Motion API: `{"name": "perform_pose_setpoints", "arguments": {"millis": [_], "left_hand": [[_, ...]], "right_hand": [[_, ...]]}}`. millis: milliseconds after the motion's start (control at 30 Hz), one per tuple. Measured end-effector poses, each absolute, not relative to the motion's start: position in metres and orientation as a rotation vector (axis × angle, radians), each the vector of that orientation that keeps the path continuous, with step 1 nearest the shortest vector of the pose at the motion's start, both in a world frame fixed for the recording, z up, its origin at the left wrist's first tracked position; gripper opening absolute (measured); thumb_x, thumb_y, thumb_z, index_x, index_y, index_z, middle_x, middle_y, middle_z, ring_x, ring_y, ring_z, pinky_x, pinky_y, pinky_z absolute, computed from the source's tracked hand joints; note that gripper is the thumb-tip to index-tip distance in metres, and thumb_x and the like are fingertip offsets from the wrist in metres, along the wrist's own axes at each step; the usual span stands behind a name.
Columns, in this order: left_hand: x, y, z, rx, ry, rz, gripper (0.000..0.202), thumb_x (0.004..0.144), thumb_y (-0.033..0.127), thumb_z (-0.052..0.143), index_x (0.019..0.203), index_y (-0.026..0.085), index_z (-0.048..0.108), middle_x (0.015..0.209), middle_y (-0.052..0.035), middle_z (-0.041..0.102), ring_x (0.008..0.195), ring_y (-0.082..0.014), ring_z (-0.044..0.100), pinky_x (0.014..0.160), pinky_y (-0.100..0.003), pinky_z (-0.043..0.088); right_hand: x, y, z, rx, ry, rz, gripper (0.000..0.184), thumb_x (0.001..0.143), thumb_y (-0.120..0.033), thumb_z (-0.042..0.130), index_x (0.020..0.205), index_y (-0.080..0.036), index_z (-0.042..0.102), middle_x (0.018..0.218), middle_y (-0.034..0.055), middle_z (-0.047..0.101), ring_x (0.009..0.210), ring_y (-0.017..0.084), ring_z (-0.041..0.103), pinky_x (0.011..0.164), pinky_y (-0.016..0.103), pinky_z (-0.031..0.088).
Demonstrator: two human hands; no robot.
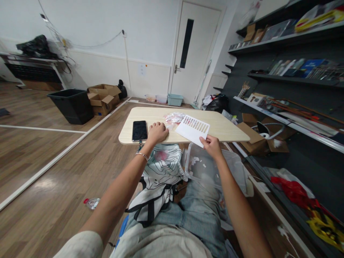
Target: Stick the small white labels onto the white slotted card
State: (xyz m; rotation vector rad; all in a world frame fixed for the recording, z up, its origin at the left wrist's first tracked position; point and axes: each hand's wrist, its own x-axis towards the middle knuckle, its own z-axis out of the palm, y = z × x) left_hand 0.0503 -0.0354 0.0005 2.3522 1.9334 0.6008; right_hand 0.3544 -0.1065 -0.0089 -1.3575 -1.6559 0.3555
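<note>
My right hand (212, 146) pinches the lower right corner of a white card (190, 132) with a row of oblong slots along its far side. The card is tilted over the light wooden table (228, 129). My left hand (157, 132) rests at the table's near edge, its fingers curled down; whatever they may hold is hidden. Just beyond it lies a loose pile of small white and pinkish paper pieces (174, 117), partly covered by the card. A black-screened phone (139, 130) lies on the table to the left of my left hand.
Below the table's near edge stands a clear plastic bin (199, 168) with white scraps in it. A white patterned bag (163, 161) hangs beside it. Shelves (282, 77) line the right side. On the floor are a black bin (71, 105), cardboard boxes (103, 100) and a bottle (92, 203).
</note>
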Motion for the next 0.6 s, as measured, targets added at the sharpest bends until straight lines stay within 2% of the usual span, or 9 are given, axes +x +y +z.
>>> {"name": "perform_pose_setpoints", "arguments": {"millis": [300,500,600], "left_hand": [[0.051,-0.036,0.002,2.35,1.937,0.614,0.04,0.103,0.043,0.044,0.124,0.019,0.067,0.14,-0.0186,0.064,0.135,-0.0344,0.056,0.113,-0.048,0.042],[0.047,-0.056,-0.002,2.397,1.875,0.658,0.035,0.104,0.043,0.045,0.118,0.021,0.069,0.135,-0.0155,0.067,0.132,-0.0321,0.058,0.113,-0.046,0.043],[0.047,-0.07,-0.007,2.459,1.861,0.699,0.037,0.107,0.042,0.039,0.122,0.023,0.067,0.134,-0.0135,0.067,0.131,-0.0299,0.058,0.112,-0.044,0.043]], "right_hand": [[0.35,-0.112,-0.005,-1.424,-1.749,0.156,0.045,0.091,-0.058,0.059,0.072,-0.019,0.07,0.055,0.0023,0.059,0.054,0.017,0.052,0.053,0.028,0.035],[0.337,-0.127,0.0,-1.534,-1.791,-0.025,0.044,0.093,-0.054,0.056,0.067,-0.02,0.066,0.054,0.0034,0.059,0.055,0.017,0.049,0.057,0.03,0.031],[0.328,-0.129,-0.001,-1.564,-1.786,-0.082,0.044,0.093,-0.054,0.058,0.065,-0.021,0.065,0.057,0.0054,0.062,0.057,0.018,0.052,0.059,0.031,0.032]]}}
